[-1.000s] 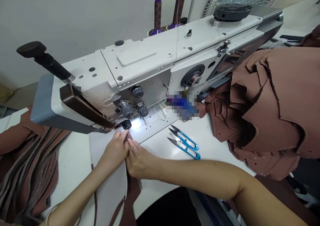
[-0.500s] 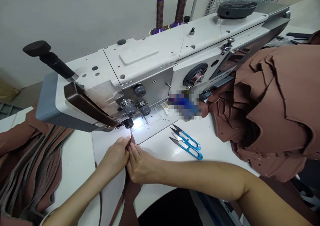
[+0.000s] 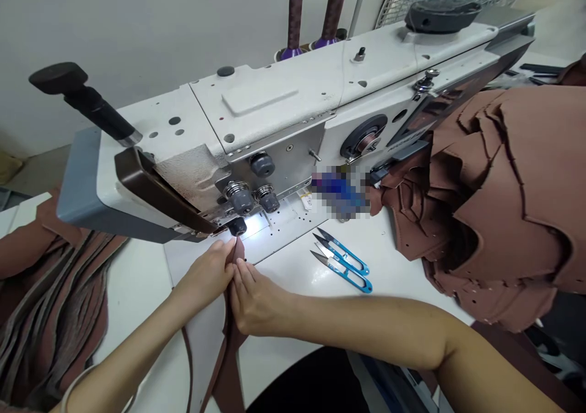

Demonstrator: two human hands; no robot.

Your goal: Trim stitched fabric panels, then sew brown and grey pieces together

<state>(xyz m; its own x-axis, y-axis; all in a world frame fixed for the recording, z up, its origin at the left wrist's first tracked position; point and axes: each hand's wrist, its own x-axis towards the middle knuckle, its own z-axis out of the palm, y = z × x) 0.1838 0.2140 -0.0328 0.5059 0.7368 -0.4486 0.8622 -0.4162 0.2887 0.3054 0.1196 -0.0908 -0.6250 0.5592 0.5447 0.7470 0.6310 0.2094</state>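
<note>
A reddish-brown leather piece (image 3: 232, 346) hangs from both hands toward the table's front edge, its narrow top end at the lit needle area of a white sewing machine (image 3: 270, 96). My left hand (image 3: 211, 274) pinches the piece's upper left side just below a dark knob. Right beside it and slightly lower, my right hand (image 3: 256, 300) has its fingers pressed together on the same piece. The needle and presser foot are hidden behind the machine head.
Blue thread snips (image 3: 350, 274) lie right of the hands. Stacked brown leather pieces (image 3: 513, 187) cover the right side, and more (image 3: 55, 303) lie at the left. Two thread cones (image 3: 295, 22) and a fan (image 3: 403, 4) stand behind the machine.
My left hand has moved slightly up and left along the leather. The lower part of the leather has swung left. The view has shifted slightly.
</note>
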